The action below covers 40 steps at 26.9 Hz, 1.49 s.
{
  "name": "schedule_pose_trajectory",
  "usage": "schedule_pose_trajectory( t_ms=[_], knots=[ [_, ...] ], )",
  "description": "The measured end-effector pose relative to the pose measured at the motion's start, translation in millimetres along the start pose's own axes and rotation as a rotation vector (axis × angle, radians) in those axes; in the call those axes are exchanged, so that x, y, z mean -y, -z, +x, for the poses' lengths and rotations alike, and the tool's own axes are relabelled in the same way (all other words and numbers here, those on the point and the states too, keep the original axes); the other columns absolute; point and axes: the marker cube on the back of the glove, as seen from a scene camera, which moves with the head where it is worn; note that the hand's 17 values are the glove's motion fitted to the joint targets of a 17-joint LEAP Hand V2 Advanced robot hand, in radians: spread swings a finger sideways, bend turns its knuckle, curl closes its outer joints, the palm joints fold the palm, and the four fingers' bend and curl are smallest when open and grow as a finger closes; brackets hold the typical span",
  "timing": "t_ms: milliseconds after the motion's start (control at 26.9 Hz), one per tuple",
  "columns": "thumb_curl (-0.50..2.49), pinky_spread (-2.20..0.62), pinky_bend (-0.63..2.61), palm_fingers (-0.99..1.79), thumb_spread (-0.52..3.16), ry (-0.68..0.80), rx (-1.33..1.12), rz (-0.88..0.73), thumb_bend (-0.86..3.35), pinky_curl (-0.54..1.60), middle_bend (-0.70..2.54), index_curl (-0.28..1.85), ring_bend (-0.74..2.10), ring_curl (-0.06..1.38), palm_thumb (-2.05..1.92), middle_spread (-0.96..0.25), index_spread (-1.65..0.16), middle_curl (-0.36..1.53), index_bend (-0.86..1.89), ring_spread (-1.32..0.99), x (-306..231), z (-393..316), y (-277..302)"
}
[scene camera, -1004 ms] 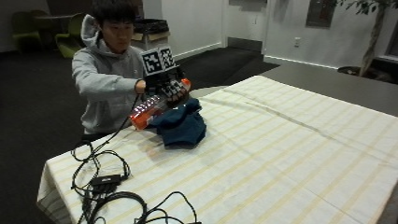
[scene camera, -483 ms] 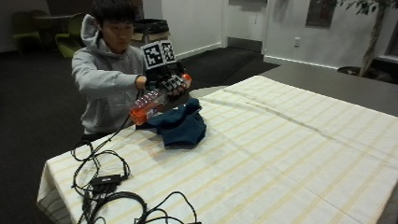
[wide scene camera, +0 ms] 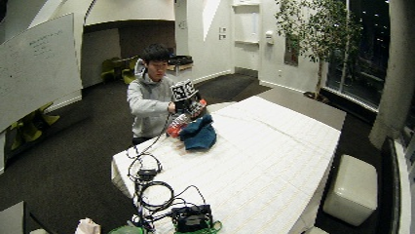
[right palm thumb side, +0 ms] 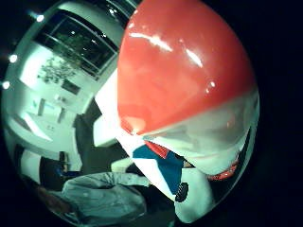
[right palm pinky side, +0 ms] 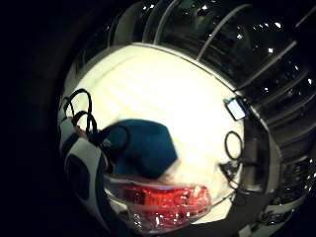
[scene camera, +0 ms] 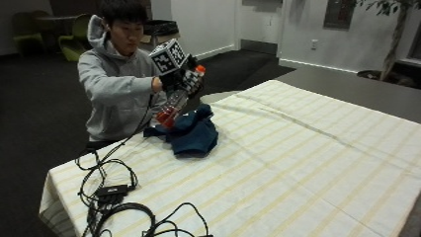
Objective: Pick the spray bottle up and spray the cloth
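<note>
In the outside view my gloved right hand (scene camera: pixel 179 79) grips the upper part of a clear spray bottle (scene camera: pixel 172 102), holding it above the table. The bottle is tilted: its orange top (scene camera: pixel 199 69) points up and away from the person, and its red-filled base (scene camera: pixel 164 116) hangs just over the near edge of the cloth. The dark blue cloth (scene camera: pixel 192 130) lies crumpled on the striped tablecloth (scene camera: pixel 309 163), directly below the bottle. The little finger side palm view shows the cloth (right palm pinky side: pixel 144 146) beside the bottle's red base (right palm pinky side: pixel 165 197). The bottle (right palm thumb side: pixel 182 75) fills the thumb side palm view.
Black cables and a small black box (scene camera: pixel 111 191) lie on the table's near left corner. The table edge (scene camera: pixel 49 182) runs close to them. In the wide outside view, more cables and gear (wide scene camera: pixel 188 217) sit at the near end of the table.
My hand has risen a little and the bottle has swung more upright, its base still over the cloth. The cloth has not moved.
</note>
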Motion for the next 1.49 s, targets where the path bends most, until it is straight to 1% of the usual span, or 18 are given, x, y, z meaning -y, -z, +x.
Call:
schedule_pose_trajectory(
  t_ms=[149, 297, 409, 558, 706, 818, 1152, 1487],
  knots=[
    [0.75, -0.3, 0.44, 1.39, 0.08, -0.011, 0.171, 0.147, -0.03, 0.39, 0.57, 0.56, 0.6, 0.47, 1.01, -0.15, -0.24, 0.5, 0.35, -0.19, 24, -48, 24],
    [0.75, -0.3, 0.44, 1.39, 0.08, 0.012, 0.316, 0.272, -0.03, 0.39, 0.57, 0.56, 0.6, 0.47, 1.01, -0.15, -0.24, 0.5, 0.35, -0.19, 53, -95, 40],
    [0.75, -0.3, 0.44, 1.39, 0.08, 0.003, 0.414, 0.343, -0.03, 0.39, 0.57, 0.56, 0.6, 0.47, 1.01, -0.15, -0.24, 0.5, 0.35, -0.19, 71, -119, 39],
    [0.75, -0.31, 0.44, 1.39, 0.08, -0.06, 0.556, 0.421, -0.03, 0.39, 0.57, 0.56, 0.6, 0.47, 1.01, -0.15, -0.24, 0.5, 0.34, -0.19, 93, -142, 22],
    [0.75, -0.31, 0.44, 1.39, 0.08, -0.156, 0.709, 0.439, -0.03, 0.39, 0.57, 0.56, 0.6, 0.47, 1.01, -0.15, -0.24, 0.5, 0.34, -0.19, 112, -158, -11],
    [0.76, -0.31, 0.44, 1.38, 0.09, -0.193, 0.762, 0.428, -0.03, 0.39, 0.57, 0.56, 0.6, 0.47, 1.01, -0.15, -0.24, 0.5, 0.34, -0.19, 122, -164, -35],
    [0.76, -0.31, 0.44, 1.38, 0.09, -0.2, 0.791, 0.418, -0.03, 0.39, 0.57, 0.56, 0.61, 0.47, 1.01, -0.14, -0.24, 0.5, 0.33, -0.19, 137, -163, -84],
    [0.76, -0.31, 0.44, 1.38, 0.09, -0.207, 0.826, 0.462, -0.03, 0.39, 0.57, 0.56, 0.6, 0.47, 1.01, -0.14, -0.24, 0.5, 0.33, -0.19, 144, -153, -122]
  ],
)
